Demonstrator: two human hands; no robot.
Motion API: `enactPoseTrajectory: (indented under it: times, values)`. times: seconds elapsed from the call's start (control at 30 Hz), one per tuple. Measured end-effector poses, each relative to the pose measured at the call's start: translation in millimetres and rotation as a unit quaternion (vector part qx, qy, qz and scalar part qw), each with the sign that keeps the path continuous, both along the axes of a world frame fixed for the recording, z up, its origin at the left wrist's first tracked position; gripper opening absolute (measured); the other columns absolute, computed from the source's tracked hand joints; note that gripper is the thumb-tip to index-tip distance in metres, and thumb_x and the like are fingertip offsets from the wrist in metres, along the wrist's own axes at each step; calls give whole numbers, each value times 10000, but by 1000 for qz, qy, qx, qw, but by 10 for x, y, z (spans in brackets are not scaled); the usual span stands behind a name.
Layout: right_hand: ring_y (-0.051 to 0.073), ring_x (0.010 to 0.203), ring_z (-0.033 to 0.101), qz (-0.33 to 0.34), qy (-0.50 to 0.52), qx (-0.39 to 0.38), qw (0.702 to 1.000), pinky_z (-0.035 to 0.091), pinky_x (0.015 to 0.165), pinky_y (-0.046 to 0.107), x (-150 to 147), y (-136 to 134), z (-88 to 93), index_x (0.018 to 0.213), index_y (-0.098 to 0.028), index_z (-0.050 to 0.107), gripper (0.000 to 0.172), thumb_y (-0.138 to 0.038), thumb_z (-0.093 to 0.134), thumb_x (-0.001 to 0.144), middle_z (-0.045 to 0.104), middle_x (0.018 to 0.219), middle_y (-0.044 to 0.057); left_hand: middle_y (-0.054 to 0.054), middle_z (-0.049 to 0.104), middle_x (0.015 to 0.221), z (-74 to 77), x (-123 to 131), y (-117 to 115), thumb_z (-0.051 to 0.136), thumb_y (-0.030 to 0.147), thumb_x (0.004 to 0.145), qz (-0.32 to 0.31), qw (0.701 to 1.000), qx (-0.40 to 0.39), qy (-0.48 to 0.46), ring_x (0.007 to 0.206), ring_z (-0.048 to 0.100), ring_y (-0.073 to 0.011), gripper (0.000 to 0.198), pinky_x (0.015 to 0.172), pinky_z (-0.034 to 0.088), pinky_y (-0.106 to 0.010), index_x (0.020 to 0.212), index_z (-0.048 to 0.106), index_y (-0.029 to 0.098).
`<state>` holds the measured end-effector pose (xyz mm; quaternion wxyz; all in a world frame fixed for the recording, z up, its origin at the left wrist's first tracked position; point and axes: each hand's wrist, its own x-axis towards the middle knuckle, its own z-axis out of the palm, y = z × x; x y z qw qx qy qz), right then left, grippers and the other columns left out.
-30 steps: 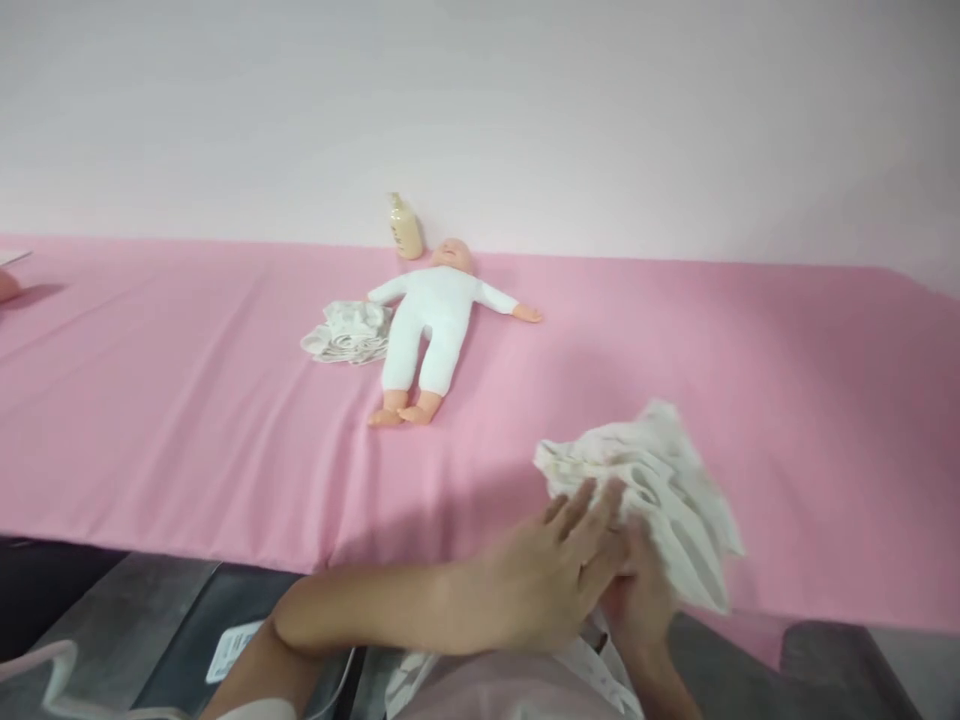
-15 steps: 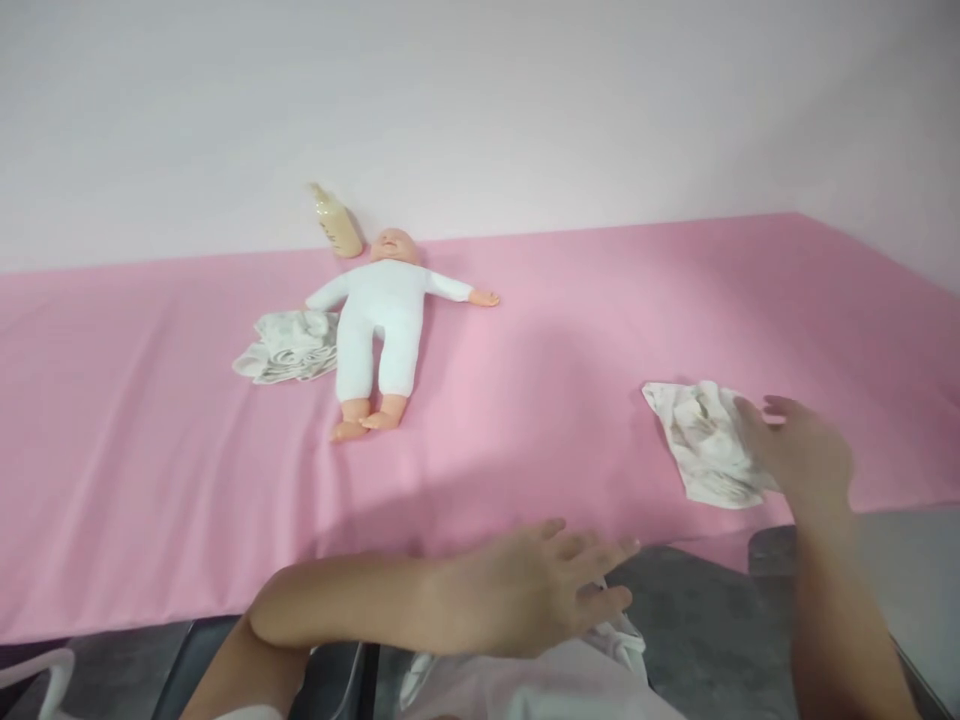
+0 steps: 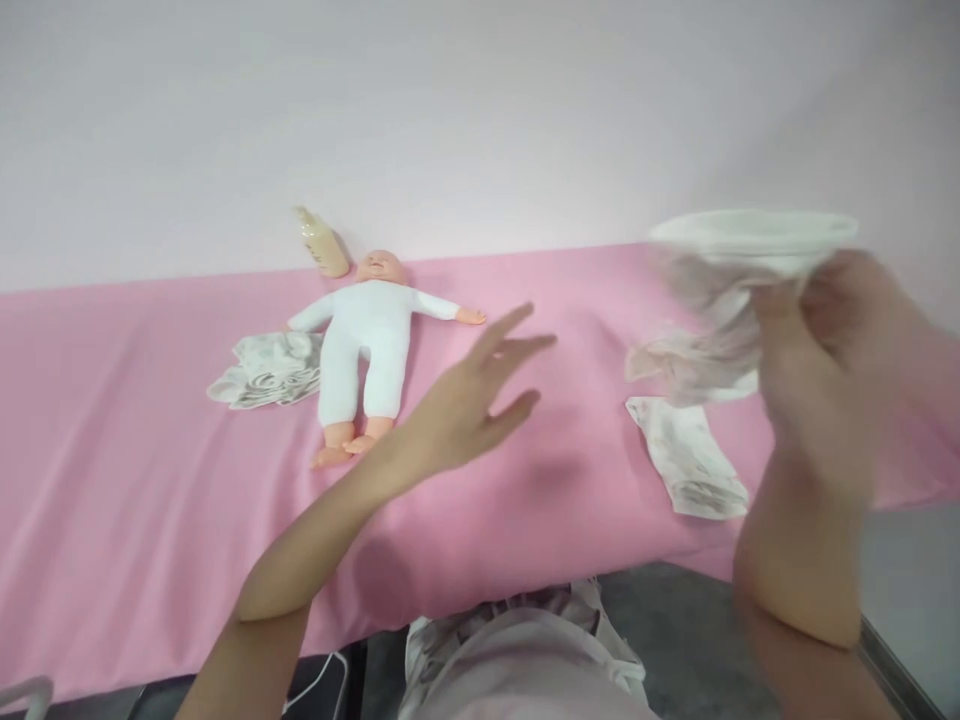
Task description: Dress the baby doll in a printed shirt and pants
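A baby doll (image 3: 362,345) in a white long-sleeved suit lies on its back on the pink sheet (image 3: 135,520). A folded, grey-patterned white cloth (image 3: 266,370) lies against its side at image left. My left hand (image 3: 465,400) hangs open above the sheet, fingers spread, nearest the doll's feet and touching nothing. High at the right, my right hand (image 3: 829,360) grips a blurred white cloth (image 3: 720,300). Below it, a flat patterned cloth (image 3: 686,458) lies on the sheet.
A tilted cream bottle (image 3: 322,245) stands beyond the doll's head, against the pale wall (image 3: 480,110). The sheet ends in an edge near me, with grey floor (image 3: 675,620) below. Patterned fabric (image 3: 517,620) lies across my lap.
My right hand has risen from the flat cloth, now holding a white cloth up. My left hand has moved up and away from the sheet's near edge, towards the doll's feet.
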<state>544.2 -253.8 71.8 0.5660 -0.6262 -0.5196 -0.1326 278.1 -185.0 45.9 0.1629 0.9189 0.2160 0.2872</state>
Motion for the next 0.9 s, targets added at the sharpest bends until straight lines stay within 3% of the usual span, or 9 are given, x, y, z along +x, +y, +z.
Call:
enactPoseTrajectory:
  times: [0.1, 0.23, 0.3, 0.37, 0.5, 0.67, 0.73, 0.83, 0.9]
  values:
    - [128, 727, 600, 212, 88, 22, 973, 429, 598, 258, -455, 277, 141, 935, -188, 604, 121, -244, 515, 876, 633, 851, 49, -94, 371, 1442, 105, -2, 151, 485, 336, 892, 29, 983, -77, -166, 1202, 500, -228, 485, 928, 474, -369, 1357, 362, 270]
    - [110, 662, 557, 378, 152, -25, 913, 436, 564, 235, -930, 547, 38, 933, -200, 580, 128, -276, 484, 897, 588, 769, -5, -71, 607, 1183, 91, -16, 138, 522, 378, 871, 47, 956, -125, -259, 1048, 593, -195, 327, 886, 489, -338, 1152, 540, 211]
    - [131, 698, 576, 390, 138, -42, 910, 455, 572, 249, -1117, 634, -47, 948, -210, 574, 181, -345, 460, 908, 591, 788, 3, -52, 673, 965, 59, -41, 147, 536, 393, 862, 76, 941, -142, -298, 881, 640, -170, 257, 778, 518, -295, 982, 598, 174]
    - [164, 788, 595, 344, 100, -36, 933, 471, 598, 270, -1272, 689, -124, 971, -213, 573, 242, -410, 448, 903, 604, 858, 33, -19, 659, 766, 27, -85, 194, 548, 405, 853, 116, 919, -166, -339, 665, 630, -134, 248, 604, 511, -250, 877, 599, 163]
    - [186, 808, 592, 281, 19, -77, 956, 469, 592, 287, -1441, 716, -234, 1100, -205, 542, 375, -476, 523, 842, 610, 989, 75, 39, 569, 595, -16, -197, 344, 563, 412, 840, 194, 875, -187, -402, 467, 532, -91, 219, 438, 415, -218, 858, 574, 194]
    - [167, 598, 548, 391, -158, -350, 836, 394, 522, 285, -1424, 787, -349, 944, -223, 577, 184, -347, 577, 807, 606, 718, -3, 20, 597, 700, -53, -292, 539, 557, 322, 841, 222, 832, -156, -485, 653, 603, -109, 124, 515, 443, -208, 823, 551, 200]
    - [165, 569, 522, 388, -165, -372, 827, 365, 507, 284, -1396, 872, -399, 852, -209, 570, 93, -291, 531, 829, 567, 645, -4, 7, 617, 767, -63, -342, 623, 523, 294, 856, 208, 819, -163, -509, 744, 622, -122, 99, 572, 473, -217, 871, 558, 203]
    - [152, 587, 540, 418, -14, -346, 840, 399, 510, 275, -1364, 993, -434, 865, -204, 576, 132, -317, 511, 845, 585, 692, 4, -27, 625, 1068, -49, -451, 680, 476, 314, 886, 175, 824, -205, -498, 984, 620, -158, 256, 764, 519, -286, 1133, 506, 254]
    - [150, 632, 579, 451, 128, -299, 831, 447, 533, 273, -1357, 1031, -419, 991, -211, 571, 240, -381, 556, 822, 620, 766, 8, -47, 483, 1343, -12, -520, 617, 519, 352, 867, 150, 862, -227, -428, 1190, 526, -198, 475, 921, 483, -359, 1314, 363, 309]
